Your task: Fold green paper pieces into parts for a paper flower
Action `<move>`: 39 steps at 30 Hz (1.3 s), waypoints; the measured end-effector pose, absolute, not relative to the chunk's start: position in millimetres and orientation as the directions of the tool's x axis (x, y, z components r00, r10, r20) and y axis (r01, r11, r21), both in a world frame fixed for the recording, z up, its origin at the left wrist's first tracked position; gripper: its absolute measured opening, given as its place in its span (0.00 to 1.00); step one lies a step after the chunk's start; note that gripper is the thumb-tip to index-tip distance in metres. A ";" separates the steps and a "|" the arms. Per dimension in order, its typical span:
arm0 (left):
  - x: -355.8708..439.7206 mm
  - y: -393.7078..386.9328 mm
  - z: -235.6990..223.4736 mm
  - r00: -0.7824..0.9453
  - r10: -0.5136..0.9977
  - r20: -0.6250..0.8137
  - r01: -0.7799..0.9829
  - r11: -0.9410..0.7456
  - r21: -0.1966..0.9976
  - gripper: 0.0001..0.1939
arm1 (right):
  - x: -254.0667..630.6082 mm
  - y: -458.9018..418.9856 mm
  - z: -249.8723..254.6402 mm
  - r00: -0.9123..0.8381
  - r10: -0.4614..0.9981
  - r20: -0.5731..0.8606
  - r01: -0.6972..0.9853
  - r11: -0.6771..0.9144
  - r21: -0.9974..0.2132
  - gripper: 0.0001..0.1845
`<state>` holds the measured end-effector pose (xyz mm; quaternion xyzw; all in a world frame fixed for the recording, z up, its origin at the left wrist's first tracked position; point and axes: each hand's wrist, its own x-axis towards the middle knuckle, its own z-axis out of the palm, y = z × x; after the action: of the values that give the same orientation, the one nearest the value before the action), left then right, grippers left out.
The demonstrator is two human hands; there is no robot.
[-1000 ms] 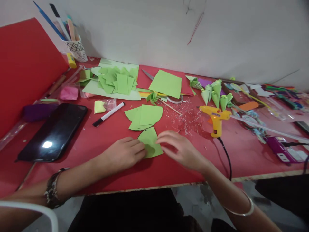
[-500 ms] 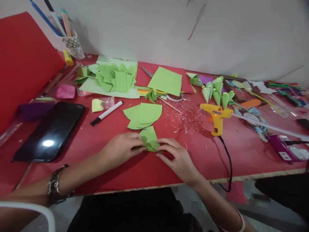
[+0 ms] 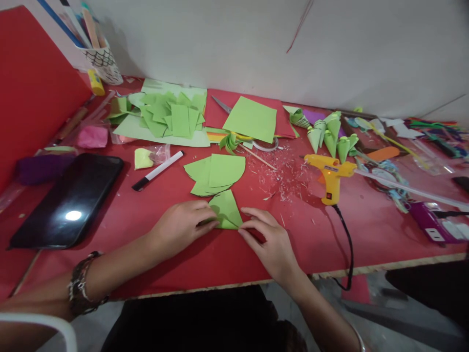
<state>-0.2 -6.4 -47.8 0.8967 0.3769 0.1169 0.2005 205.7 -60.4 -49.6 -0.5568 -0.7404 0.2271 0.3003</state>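
Observation:
A green paper piece [image 3: 226,208], with its near edge folded over, lies on the red tabletop [image 3: 205,259] between my hands. My left hand [image 3: 186,220] is closed, thumb and fingers pinching the paper's left side. At the lower right corner, the fingertips of my right hand [image 3: 269,239] pinch the paper's edge. Just beyond is a small stack of green quarter-round paper pieces [image 3: 223,173], some with dark drawn edges. A white marker with a black cap [image 3: 157,170] rests to the left of that stack.
A yellow glue gun [image 3: 330,176] with a black cord stands on the right, near rolled green paper cones [image 3: 331,137]. A black phone [image 3: 69,200] lies at left. Green paper cuttings [image 3: 172,115], scissors [image 3: 221,104] and a pen cup [image 3: 104,63] are along the back.
The fingers of my right hand have slid to the paper's lower right corner, uncovering more of it. My left hand stays on the left side. The view has shifted slightly.

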 end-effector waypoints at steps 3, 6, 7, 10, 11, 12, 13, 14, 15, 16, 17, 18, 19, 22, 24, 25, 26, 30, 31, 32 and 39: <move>0.0 -6.7 -47.7 0.688 0.724 0.037 0.637 -0.628 0.446 0.15 | 205.1 -60.5 -48.4 -0.168 0.966 0.197 0.707 0.257 -0.659 0.05; 0.5 -7.3 -47.1 0.679 0.734 0.034 0.652 -0.623 0.432 0.14 | 203.9 -59.9 -47.6 -0.165 0.966 0.200 0.715 0.257 -0.650 0.05; 0.7 -7.7 -46.7 0.674 0.738 0.033 0.657 -0.620 0.429 0.13 | 203.2 -59.9 -47.6 -0.163 0.965 0.204 0.718 0.258 -0.647 0.05; 1.8 -9.5 -44.8 0.661 0.749 0.036 0.673 -0.614 0.412 0.13 | 199.9 -60.6 -48.7 -0.145 0.966 0.212 0.730 0.249 -0.636 0.05; 2.3 -10.3 -43.9 0.655 0.755 0.034 0.686 -0.613 0.393 0.13 | 198.7 -61.0 -49.2 -0.137 0.968 0.212 0.735 0.243 -0.633 0.04; 2.8 -11.0 -43.0 0.642 0.766 0.035 0.705 -0.608 0.364 0.13 | 197.4 -61.5 -49.7 -0.128 0.969 0.212 0.739 0.236 -0.631 0.04; 3.3 -11.8 -42.1 0.626 0.779 0.035 0.729 -0.601 0.329 0.13 | 196.3 -61.9 -50.1 -0.121 0.970 0.211 0.743 0.230 -0.629 0.04; 3.8 -12.4 -41.2 0.609 0.792 0.037 0.751 -0.591 0.295 0.13 | 195.3 -62.2 -50.3 -0.114 0.971 0.211 0.747 0.224 -0.626 0.04; 4.1 -12.8 -40.5 0.593 0.804 0.038 0.770 -0.580 0.267 0.14 | 194.3 -62.5 -50.4 -0.109 0.971 0.212 0.752 0.220 -0.621 0.04; 4.4 -13.1 -39.9 0.579 0.814 0.039 0.784 -0.569 0.249 0.14 | 193.5 -62.6 -50.3 -0.103 0.971 0.214 0.759 0.216 -0.615 0.05; 4.5 -13.2 -39.6 0.570 0.821 0.040 0.791 -0.561 0.244 0.15 | 192.8 -62.7 -49.9 -0.097 0.972 0.216 0.767 0.211 -0.606 0.05; 4.5 -13.1 -39.4 0.566 0.823 0.041 0.791 -0.557 0.252 0.15 | 192.1 -62.8 -49.4 -0.091 0.972 0.217 0.774 0.206 -0.598 0.05; 4.5 -12.9 -39.3 0.565 0.824 0.039 0.790 -0.554 0.263 0.16 | 191.5 -62.8 -48.9 -0.087 0.973 0.216 0.782 0.201 -0.590 0.06; 4.5 -12.2 -39.8 0.562 0.826 0.030 0.789 -0.547 0.279 0.17 | 189.8 -62.5 -47.4 -0.080 0.975 0.209 0.797 0.188 -0.574 0.06; 4.8 -12.1 -40.3 0.561 0.828 0.004 0.798 -0.542 0.264 0.17 | 189.1 -62.1 -47.3 -0.080 0.975 0.209 0.804 0.187 -0.565 0.06; 4.9 -12.3 -40.6 0.559 0.829 -0.010 0.804 -0.539 0.251 0.17 | 188.9 -61.8 -47.5 -0.080 0.974 0.211 0.807 0.187 -0.560 0.06; 5.1 -12.5 -40.9 0.559 0.829 -0.022 0.808 -0.538 0.240 0.16 | 188.8 -61.7 -47.9 -0.079 0.974 0.214 0.809 0.188 -0.557 0.06; 5.3 -13.8 -42.5 0.561 0.827 -0.041 0.816 -0.544 0.198 0.13 | 188.9 -62.0 -49.3 -0.074 0.971 0.229 0.812 0.192 -0.551 0.06; 5.2 -14.0 -42.9 0.559 0.828 -0.041 0.818 -0.543 0.188 0.13 | 188.9 -62.3 -49.4 -0.073 0.970 0.233 0.812 0.193 -0.551 0.06; 5.1 -14.1 -43.2 0.559 0.828 -0.040 0.819 -0.544 0.180 0.14 | 188.9 -62.7 -49.5 -0.073 0.969 0.234 0.812 0.194 -0.550 0.06; 5.9 -12.8 -42.4 0.566 0.824 -0.015 0.814 -0.556 0.166 0.15 | 190.4 -65.0 -48.6 -0.067 0.972 0.226 0.809 0.185 -0.558 0.06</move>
<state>5.9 -12.8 -42.4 0.8816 0.4646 0.0320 0.0772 190.4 -65.0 -48.6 -0.6217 -0.7159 0.1440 0.2831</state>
